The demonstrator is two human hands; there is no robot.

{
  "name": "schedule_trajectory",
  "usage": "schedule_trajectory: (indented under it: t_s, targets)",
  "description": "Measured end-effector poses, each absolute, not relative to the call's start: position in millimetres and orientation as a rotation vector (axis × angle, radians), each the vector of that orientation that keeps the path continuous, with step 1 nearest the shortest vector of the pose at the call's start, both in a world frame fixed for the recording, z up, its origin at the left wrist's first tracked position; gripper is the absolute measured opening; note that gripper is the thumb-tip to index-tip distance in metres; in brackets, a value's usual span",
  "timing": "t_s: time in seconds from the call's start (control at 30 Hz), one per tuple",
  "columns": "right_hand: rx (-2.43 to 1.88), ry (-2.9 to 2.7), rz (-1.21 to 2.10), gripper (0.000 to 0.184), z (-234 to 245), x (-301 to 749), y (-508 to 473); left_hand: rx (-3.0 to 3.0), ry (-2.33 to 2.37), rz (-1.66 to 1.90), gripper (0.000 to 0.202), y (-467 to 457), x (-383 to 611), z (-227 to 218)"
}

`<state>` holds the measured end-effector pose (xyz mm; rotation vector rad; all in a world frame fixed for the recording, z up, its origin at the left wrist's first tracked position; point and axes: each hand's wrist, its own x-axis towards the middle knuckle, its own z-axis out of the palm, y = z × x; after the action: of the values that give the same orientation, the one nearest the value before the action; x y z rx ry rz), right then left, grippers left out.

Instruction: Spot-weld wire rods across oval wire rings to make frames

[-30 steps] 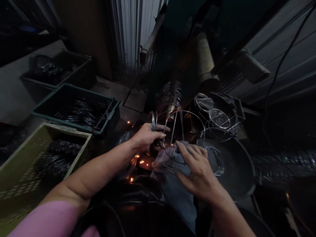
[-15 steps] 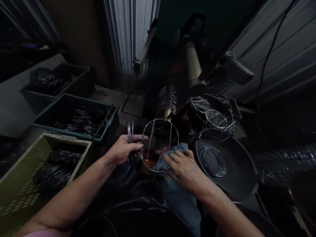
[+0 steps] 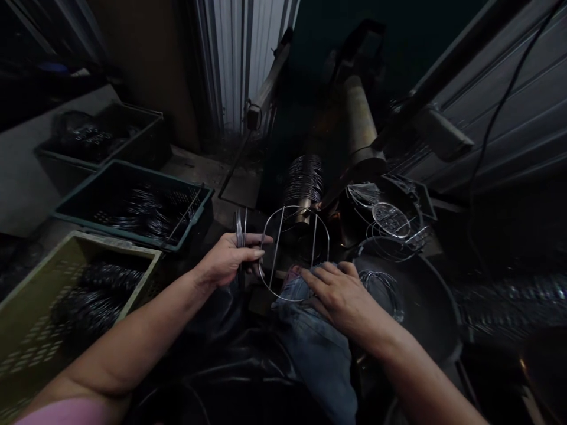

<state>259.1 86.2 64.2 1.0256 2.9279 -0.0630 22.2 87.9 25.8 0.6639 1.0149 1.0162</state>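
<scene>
Head view: left hand pinching wire ring; right hand over denim cloth, grip unclear; best steady ring evenly from both sides.

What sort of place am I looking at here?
Probably a metal-wire workshop: a two-barred round silver wire frame, a dense row of looped grey wire, and a yellow perforated plastic crate of dark, shiny bundles.

The wire ring is silver, the cloth blue.
</scene>
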Motion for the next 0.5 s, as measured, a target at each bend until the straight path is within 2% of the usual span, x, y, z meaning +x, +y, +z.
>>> schedule_trajectory:
  t_s: [0.5]
  targets:
    - [0.979, 2.878, -0.130, 0.034, 84, 261, 103, 0.623, 0.993, 1.040, 0.033, 97, 28, 29]
